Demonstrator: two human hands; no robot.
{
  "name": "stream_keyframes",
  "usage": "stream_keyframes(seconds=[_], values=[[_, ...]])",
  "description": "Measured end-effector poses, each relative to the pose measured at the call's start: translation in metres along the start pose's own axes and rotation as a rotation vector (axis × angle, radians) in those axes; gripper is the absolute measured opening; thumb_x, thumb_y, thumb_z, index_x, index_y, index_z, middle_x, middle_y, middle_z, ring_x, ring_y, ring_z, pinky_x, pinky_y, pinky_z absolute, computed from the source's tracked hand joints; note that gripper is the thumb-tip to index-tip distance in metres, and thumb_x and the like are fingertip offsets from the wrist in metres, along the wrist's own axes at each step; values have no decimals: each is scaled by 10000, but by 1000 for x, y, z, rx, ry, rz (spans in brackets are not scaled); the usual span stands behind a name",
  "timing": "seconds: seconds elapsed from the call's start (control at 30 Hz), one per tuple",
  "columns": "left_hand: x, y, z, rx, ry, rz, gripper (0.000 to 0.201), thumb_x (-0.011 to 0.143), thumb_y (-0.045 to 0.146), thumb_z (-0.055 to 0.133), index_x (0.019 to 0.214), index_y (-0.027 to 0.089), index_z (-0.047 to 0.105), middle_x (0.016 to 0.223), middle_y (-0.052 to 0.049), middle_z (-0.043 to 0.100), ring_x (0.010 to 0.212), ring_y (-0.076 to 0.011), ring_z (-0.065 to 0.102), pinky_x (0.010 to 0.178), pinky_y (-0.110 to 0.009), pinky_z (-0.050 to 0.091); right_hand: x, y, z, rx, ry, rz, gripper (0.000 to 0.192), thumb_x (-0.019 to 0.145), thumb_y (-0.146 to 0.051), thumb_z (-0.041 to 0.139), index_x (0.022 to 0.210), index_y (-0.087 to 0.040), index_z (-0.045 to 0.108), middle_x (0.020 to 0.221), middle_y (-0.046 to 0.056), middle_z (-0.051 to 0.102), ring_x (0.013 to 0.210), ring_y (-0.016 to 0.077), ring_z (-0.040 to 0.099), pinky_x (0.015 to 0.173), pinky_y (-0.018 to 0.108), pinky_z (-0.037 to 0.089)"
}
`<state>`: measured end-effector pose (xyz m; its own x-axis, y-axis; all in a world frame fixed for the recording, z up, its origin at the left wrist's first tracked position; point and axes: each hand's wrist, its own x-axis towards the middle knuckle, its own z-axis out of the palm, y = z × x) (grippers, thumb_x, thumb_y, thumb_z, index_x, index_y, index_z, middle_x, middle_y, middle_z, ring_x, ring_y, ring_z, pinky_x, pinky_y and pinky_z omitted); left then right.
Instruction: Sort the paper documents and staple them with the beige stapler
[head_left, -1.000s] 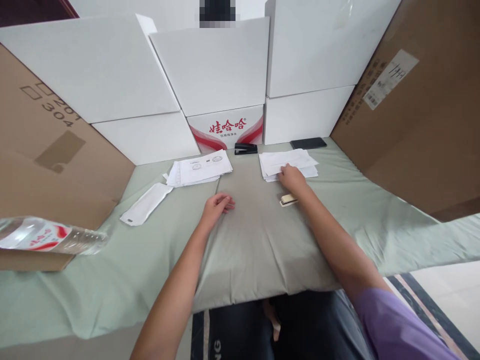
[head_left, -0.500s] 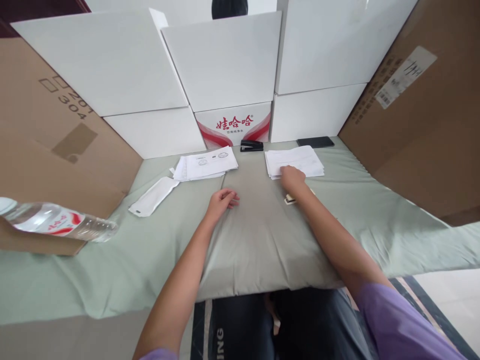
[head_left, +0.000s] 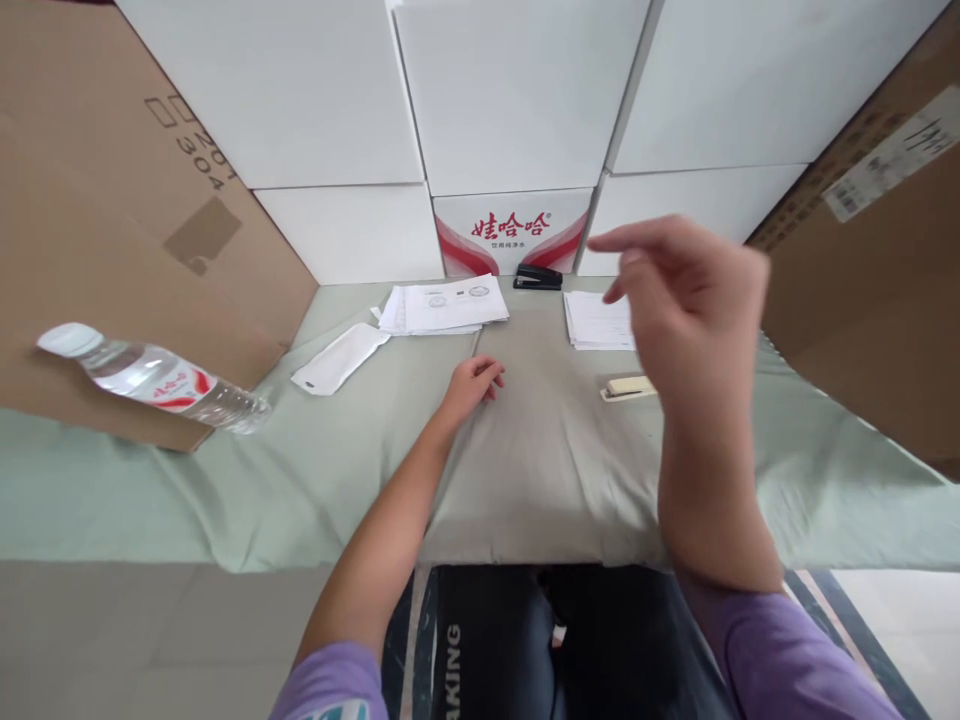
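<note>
My left hand [head_left: 472, 388] rests on the green cloth [head_left: 525, 440], its fingers loosely bent and slightly apart, with nothing visible in it. My right hand [head_left: 686, 310] is raised high, close to the camera; its index finger points left, apart from the thumb, and it holds nothing that I can see. Behind it lies a stack of white papers [head_left: 596, 322], partly covered by the hand. A cream stapler [head_left: 628, 387] sits on the cloth below that stack, its right end near the wrist. Beyond my left hand is another stack of printed papers [head_left: 446, 306].
A black stapler [head_left: 538, 278] lies at the back, against a box with red lettering [head_left: 512, 235]. White boxes [head_left: 517, 100] form a wall there. Left are a white pouch [head_left: 341, 358], a tilted water bottle [head_left: 161, 380] and a brown carton [head_left: 150, 250]; another carton [head_left: 862, 300] stands right.
My right hand has left the right paper stack and risen toward the camera, uncovering the cream stapler. My left hand stays on the cloth. The view has tilted downward.
</note>
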<state>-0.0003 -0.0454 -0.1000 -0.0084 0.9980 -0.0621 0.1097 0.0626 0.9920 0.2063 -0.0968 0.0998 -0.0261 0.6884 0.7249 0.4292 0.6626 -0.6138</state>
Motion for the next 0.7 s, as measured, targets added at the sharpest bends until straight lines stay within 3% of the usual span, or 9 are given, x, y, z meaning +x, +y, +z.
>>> stream_keyframes(seconds=[0.1,0.2,0.43,0.7], values=[[2,-1,0,9,4,9,175,845,346,588,800,184,638,683,-13,647,455,-100,532,464,-250,386,7,-3,-8,40,174,-3,410,858,-40,436,920,-237,790,838,-26,742,653,105,629,629,281,513],[3,-1,-1,19,9,10,174,855,336,574,782,186,624,665,-5,636,451,-96,522,462,-245,373,14,12,-11,33,291,-8,440,834,-19,424,884,-235,804,826,-6,748,663,121,648,589,293,499],[0,3,-1,38,29,20,163,847,312,572,759,179,605,634,8,609,432,-83,494,434,-232,333,27,61,-7,119,207,5,434,791,12,428,874,-214,789,809,25,754,790,171,730,574,284,506],[3,1,-6,56,52,31,168,867,313,559,777,180,607,624,12,593,424,-84,465,443,-232,320,27,55,1,129,232,76,404,776,3,418,810,-205,763,757,31,708,770,166,707,599,306,482]])
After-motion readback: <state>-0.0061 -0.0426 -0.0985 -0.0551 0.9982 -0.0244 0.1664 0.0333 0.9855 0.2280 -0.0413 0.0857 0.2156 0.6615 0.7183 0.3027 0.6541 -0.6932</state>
